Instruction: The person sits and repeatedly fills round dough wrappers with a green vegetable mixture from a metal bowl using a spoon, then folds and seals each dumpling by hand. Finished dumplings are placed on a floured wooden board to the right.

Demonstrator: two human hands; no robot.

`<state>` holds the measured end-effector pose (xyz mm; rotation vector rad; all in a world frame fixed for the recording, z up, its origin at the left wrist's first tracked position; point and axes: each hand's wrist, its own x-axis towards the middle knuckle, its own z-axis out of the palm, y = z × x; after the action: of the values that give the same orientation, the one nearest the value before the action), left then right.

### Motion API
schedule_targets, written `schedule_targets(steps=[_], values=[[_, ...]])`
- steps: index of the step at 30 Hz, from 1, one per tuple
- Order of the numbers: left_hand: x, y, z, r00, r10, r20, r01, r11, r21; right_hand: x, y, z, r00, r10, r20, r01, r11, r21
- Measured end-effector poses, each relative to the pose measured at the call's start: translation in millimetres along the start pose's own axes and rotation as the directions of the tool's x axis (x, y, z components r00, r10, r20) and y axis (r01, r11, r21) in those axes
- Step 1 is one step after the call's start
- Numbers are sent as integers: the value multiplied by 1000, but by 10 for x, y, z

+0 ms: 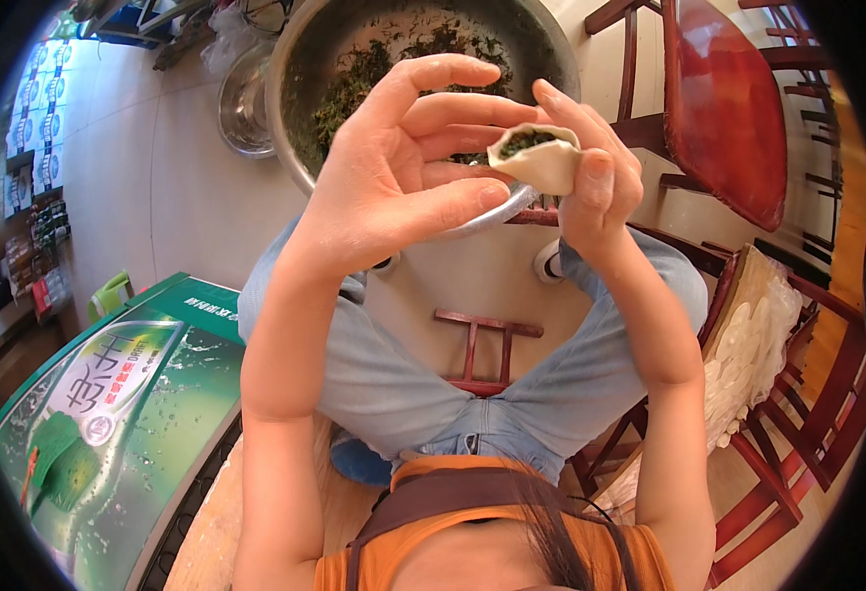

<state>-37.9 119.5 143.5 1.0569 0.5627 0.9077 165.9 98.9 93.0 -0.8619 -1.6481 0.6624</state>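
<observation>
My right hand (pixel 601 181) pinches a partly folded dumpling (pixel 543 171) between thumb and fingers. The dumpling's pale wrapper gapes at the top left, showing dark green chopped filling inside. My left hand (pixel 374 170) is cupped to the left of it, thumb and fingers spread apart, with fingertips reaching behind the dumpling; whether they touch it is hard to see. White flour dusts the skin of this hand. Beyond both hands stands a large metal basin (pixel 282 118), with chopped green filling (pixel 355 85) in its bottom and along its wall. My hands cover its near part.
To the right, flat round dough wrappers (pixel 732 362) lie on a board beside a clear plastic bag (pixel 780 295). Dark red wooden chairs (pixel 780 473) and a red tabletop (pixel 724 111) stand there. A smaller metal bowl (pixel 244 103) is behind left; a green printed cabinet (pixel 182 399) is at left.
</observation>
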Motion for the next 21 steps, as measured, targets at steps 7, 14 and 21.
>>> schedule_targets(steps=[7,14,21], values=[[-5,-48,-31,997,80,-8,-77,982,173,-24,-168,5,996,92,3,-92,992,83],[-17,-86,22,995,15,-102,15,959,283,-58,-168,57,989,144,13,-145,980,138],[5,-176,4,998,16,-60,0,963,270,-67,-180,87,974,228,5,-228,968,101]])
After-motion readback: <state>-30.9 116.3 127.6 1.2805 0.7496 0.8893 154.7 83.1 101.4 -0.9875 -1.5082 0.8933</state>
